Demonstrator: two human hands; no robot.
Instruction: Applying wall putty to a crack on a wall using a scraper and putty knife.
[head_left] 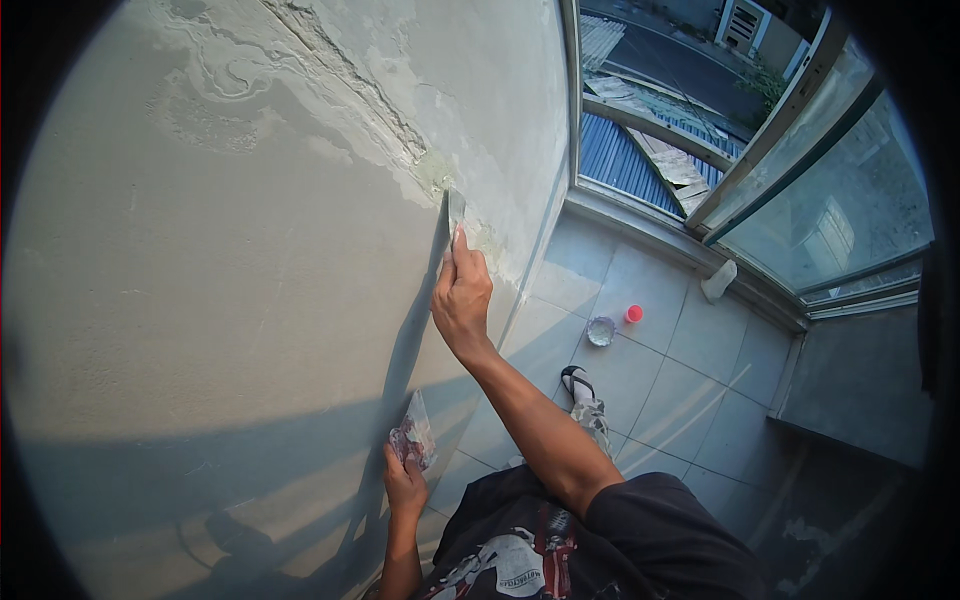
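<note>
Head view: gripping one putty knife [456, 208] in the right hand [464, 298], at the near end of one crack [350, 78] in the wall [200, 300], and one smeared plate [418, 432] in the left hand [406, 488], nearer and well apart. Probably best to hold the blade shallow, press evenly, then smooth the edges. On the floor [640, 385], right: one pink cup [634, 314], one whitish tub [600, 332].

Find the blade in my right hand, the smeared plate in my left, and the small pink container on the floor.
Blade [457, 208]: head view, on its flat face.
Smeared plate [418, 434]: head view, on its broad side.
Small pink container [634, 314]: head view, on its visible top.
</note>
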